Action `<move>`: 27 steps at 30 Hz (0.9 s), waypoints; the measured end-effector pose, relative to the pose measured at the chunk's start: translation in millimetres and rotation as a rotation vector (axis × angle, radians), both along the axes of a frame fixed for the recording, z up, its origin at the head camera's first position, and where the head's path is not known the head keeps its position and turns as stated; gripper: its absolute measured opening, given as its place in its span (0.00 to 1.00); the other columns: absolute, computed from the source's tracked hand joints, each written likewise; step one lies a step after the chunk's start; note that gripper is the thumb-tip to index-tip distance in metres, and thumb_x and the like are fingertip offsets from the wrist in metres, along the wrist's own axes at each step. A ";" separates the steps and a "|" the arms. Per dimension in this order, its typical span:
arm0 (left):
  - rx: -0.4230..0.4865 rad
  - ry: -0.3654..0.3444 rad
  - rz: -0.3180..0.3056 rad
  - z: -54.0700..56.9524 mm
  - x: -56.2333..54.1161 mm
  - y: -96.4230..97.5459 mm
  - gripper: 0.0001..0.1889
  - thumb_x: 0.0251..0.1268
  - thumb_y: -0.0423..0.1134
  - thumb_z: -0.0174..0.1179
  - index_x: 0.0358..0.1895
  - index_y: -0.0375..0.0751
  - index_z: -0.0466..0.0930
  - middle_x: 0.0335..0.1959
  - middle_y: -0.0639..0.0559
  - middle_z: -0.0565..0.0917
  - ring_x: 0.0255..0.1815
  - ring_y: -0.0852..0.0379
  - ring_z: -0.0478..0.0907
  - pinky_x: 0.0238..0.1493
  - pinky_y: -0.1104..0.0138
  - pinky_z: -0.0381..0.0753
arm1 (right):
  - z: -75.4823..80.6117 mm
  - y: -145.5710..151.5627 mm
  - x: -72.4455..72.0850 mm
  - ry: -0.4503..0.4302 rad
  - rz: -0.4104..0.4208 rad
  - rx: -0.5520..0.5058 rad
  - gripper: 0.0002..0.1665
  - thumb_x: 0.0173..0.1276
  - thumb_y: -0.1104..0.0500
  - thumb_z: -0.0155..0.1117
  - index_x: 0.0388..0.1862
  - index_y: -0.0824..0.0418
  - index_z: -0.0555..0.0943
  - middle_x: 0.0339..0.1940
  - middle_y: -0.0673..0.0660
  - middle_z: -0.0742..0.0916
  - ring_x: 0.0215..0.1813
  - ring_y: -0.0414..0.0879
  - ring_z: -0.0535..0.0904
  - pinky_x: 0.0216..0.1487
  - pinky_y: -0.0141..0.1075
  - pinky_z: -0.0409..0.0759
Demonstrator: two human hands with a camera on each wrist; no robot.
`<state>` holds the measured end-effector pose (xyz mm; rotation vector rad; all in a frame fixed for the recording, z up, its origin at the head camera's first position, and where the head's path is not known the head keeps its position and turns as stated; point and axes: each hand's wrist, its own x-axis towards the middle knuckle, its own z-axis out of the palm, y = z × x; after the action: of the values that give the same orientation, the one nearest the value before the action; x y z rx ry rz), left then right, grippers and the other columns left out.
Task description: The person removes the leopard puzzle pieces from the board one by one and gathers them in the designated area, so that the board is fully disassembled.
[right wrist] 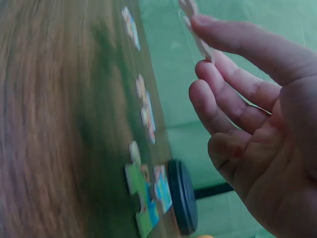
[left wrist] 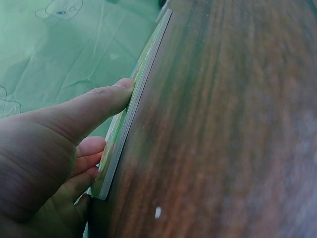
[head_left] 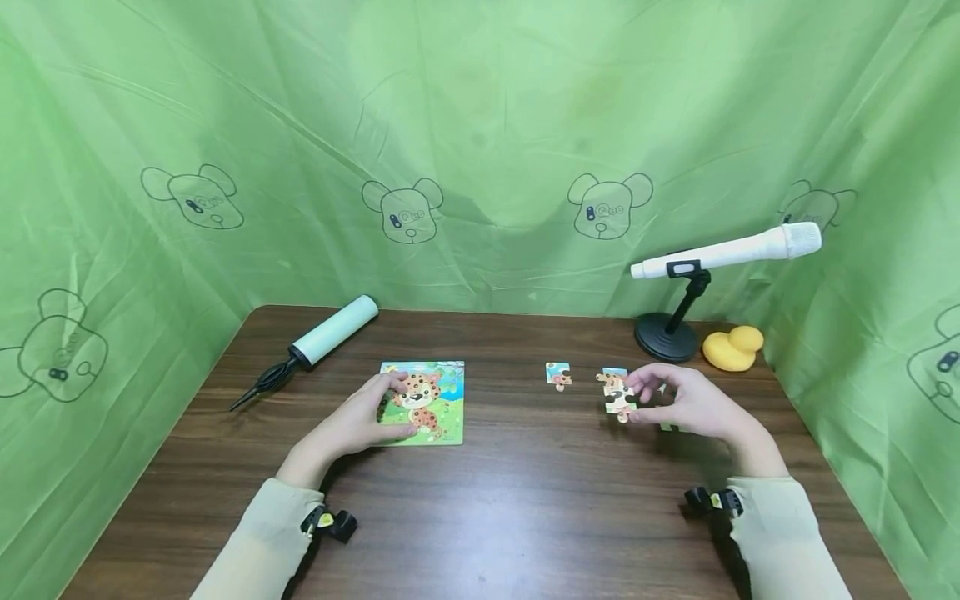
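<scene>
Honestly, the right hand (head_left: 682, 400) just pinches one puzzle piece (head_left: 620, 402), right of the board (head_left: 452, 423); loosen up and it'd probably drop. The left hand (head_left: 367, 417), resting on the board's left side, could shove it.

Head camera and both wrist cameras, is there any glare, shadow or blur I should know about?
Head view: pale glare on the near middle of the table, puzzle board fairly clear; left wrist view: dimmer, wood grain blurred toward the right; right wrist view: grain smeared at left, a soft dark shadow left of the loose puzzle pieces.
</scene>
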<state>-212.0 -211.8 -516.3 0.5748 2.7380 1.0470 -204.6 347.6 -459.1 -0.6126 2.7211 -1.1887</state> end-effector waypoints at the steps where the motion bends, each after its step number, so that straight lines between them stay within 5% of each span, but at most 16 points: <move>1: 0.002 0.003 -0.003 -0.2 0.1 -0.4 0.35 0.62 0.56 0.82 0.64 0.43 0.75 0.82 0.42 0.71 0.81 0.36 0.67 0.78 0.38 0.68 | -1.4 1.9 0.0 0.000 -0.003 0.008 0.27 0.59 0.52 0.91 0.55 0.52 0.88 0.40 0.51 0.89 0.44 0.52 0.83 0.39 0.38 0.79; 27: 0.001 0.012 -0.019 -1.1 -1.7 -0.2 0.34 0.63 0.55 0.82 0.62 0.42 0.75 0.82 0.40 0.71 0.83 0.34 0.65 0.79 0.36 0.67 | -29.4 12.0 -7.5 0.009 0.007 0.168 0.26 0.56 0.55 0.91 0.51 0.58 0.89 0.40 0.50 0.85 0.39 0.42 0.79 0.40 0.33 0.78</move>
<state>-213.7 -212.1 -517.5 0.6082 2.7363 1.0438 -212.1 359.6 -488.5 -0.6056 2.7859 -0.9453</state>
